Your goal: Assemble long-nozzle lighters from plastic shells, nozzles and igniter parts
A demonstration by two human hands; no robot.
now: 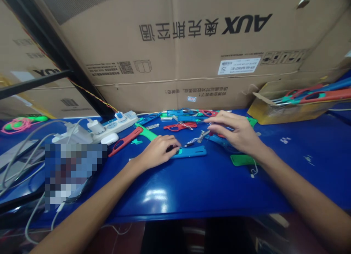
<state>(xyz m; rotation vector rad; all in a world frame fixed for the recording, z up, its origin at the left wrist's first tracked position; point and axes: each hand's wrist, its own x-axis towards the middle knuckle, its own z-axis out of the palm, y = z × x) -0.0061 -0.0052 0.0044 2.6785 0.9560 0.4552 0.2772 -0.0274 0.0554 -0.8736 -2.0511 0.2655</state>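
My left hand (159, 151) is closed around one end of a blue plastic lighter casing (192, 152), which lies flat on the blue table. A small turquoise piece shows on the casing beside my thumb. To the right and farther back, my right hand (237, 131) is bent with thumb and fingertips pinched together. Just below those fingertips is a small metal part with white wires (201, 137); what the fingers hold is too small to make out. Red lighter casings (179, 126) and blue ones lie behind both hands. A green casing (242, 160) rests under my right wrist.
A yellow-taped cardboard box (287, 113) of lighter parts stands at the back right. On the left are a power strip (115, 126) with chargers, cables and a pixelated screen (74, 173). A large cardboard sheet (175, 63) closes off the back. Small white bits (285, 140) lie at right.
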